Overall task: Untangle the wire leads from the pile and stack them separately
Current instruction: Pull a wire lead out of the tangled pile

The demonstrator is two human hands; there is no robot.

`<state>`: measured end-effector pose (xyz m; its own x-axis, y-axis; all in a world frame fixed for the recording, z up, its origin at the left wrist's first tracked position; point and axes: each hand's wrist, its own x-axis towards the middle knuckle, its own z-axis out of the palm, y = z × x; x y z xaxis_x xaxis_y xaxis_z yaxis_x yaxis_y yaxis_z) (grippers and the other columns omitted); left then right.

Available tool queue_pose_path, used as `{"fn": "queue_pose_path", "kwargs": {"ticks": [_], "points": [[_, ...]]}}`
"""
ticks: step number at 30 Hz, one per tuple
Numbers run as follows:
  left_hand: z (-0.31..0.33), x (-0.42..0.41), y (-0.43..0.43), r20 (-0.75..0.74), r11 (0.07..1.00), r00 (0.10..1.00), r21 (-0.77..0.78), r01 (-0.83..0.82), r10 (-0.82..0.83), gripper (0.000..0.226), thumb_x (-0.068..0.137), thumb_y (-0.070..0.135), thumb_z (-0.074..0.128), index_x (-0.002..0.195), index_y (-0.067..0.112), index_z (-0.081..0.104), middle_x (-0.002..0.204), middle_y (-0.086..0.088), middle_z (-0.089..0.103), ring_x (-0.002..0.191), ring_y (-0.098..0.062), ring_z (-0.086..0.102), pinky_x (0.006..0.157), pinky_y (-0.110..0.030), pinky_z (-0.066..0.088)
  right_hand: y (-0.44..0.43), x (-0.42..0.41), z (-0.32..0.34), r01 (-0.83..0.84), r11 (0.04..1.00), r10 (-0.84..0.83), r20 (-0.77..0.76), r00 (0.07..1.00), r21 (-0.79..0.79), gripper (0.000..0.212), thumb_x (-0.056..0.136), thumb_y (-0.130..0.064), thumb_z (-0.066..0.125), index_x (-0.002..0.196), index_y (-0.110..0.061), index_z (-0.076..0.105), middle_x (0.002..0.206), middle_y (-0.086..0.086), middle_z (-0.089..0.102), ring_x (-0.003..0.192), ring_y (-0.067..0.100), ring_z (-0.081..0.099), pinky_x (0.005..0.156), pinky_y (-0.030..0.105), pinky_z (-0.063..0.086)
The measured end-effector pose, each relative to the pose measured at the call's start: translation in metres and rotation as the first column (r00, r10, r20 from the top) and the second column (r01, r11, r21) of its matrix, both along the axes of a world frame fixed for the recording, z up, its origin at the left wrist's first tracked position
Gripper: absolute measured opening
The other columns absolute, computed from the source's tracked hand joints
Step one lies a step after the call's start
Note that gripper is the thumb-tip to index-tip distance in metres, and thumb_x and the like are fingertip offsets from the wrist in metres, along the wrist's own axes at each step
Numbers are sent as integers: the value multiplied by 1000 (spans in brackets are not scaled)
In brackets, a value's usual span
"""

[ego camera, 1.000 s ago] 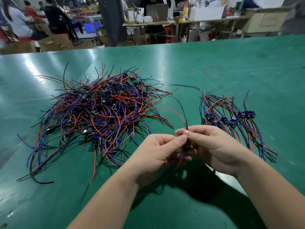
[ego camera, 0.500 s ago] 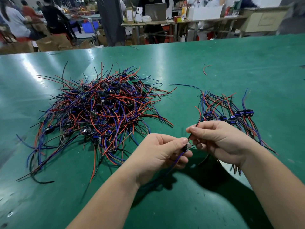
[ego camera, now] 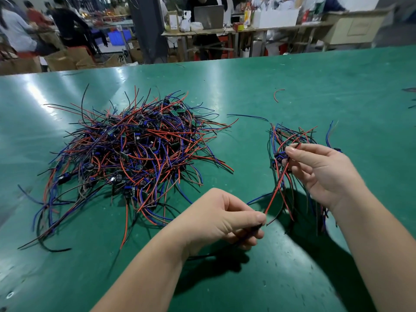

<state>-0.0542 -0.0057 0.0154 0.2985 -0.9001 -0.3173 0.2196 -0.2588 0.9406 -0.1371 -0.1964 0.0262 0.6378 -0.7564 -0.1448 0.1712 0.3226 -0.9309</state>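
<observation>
Hands over the bench (ego camera: 315, 82), toward its near edge. Your left hand (ego camera: 221, 218) is curled, thumb and forefinger pinching the low end of one wire lead (ego camera: 275, 188). Your right hand (ego camera: 324, 172) pinches the same lead at its top, by the small module, other fingers loosely bent. Lead runs nearly straight, near-left to far-right. Two heaps: tangled pile (ego camera: 135, 152) on the left half, sorted stack (ego camera: 290, 138) on the right half, partly behind your right hand. Wires per heap: can't count. One red scrap (ego camera: 278, 94) toward the far edge.

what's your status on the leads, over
Left hand and right hand both pinch one lead, stretched between them. Sorted stack by right hand. Tangled pile apart, nothing blocking.
</observation>
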Motion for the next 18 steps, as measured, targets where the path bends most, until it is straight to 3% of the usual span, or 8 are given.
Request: {"fn": "queue_pose_path", "kwargs": {"ticks": [4,7,9,12,14,15,18], "points": [[0,2,2,16,999,999,24,27,-28,12,85,10,68,76,6,73,67,-8,70,52,-13,63,50,-21,51,-3,1,-2,141,987,-140,10,990,-81,20,80,-8,70,68,-18,59,43,-4,55,36,8,55,32,11,34],[-2,-3,3,-37,996,996,43,84,-82,6,86,12,67,89,11,73,68,-8,70,54,-14,63,54,-22,52,-7,3,-5,153,982,-147,59,987,-113,21,89,-12,63,71,-18,54,43,-3,52,35,10,53,33,12,35],[-3,-5,1,-116,997,991,23,73,-70,16,84,15,66,99,14,71,69,-8,70,56,-14,63,57,-22,53,-7,6,-7,101,992,-97,50,994,-70,17,98,-17,50,81,-17,51,47,1,59,43,14,63,36,15,41],[0,1,1,-199,994,979,-108,29,-50,17,86,15,62,97,15,75,75,-8,72,63,-11,65,64,-20,54,-4,10,-10,21,999,-21,13,1000,49,15,103,-19,34,96,-16,47,70,17,67,59,26,70,46,24,53],[4,5,0,-237,979,972,-198,-51,2,15,83,19,64,91,20,76,81,-7,74,66,-10,66,63,-18,52,0,11,-14,-37,997,40,-54,998,61,13,100,-5,38,110,-11,44,90,24,62,67,30,69,53,29,56],[6,8,-1,-282,964,958,-238,-118,48,12,80,17,67,85,22,77,83,-8,74,65,-9,67,61,-17,52,2,11,-16,-79,996,83,-100,992,37,23,96,3,42,116,-8,44,96,25,59,69,30,67,56,28,56],[9,14,-1,-505,863,850,-352,-361,150,20,70,4,72,85,17,67,93,-13,74,65,-12,69,58,-18,54,16,10,-21,-329,939,307,-184,934,-103,37,80,15,59,114,1,54,86,19,60,62,23,61,52,21,51]]}}
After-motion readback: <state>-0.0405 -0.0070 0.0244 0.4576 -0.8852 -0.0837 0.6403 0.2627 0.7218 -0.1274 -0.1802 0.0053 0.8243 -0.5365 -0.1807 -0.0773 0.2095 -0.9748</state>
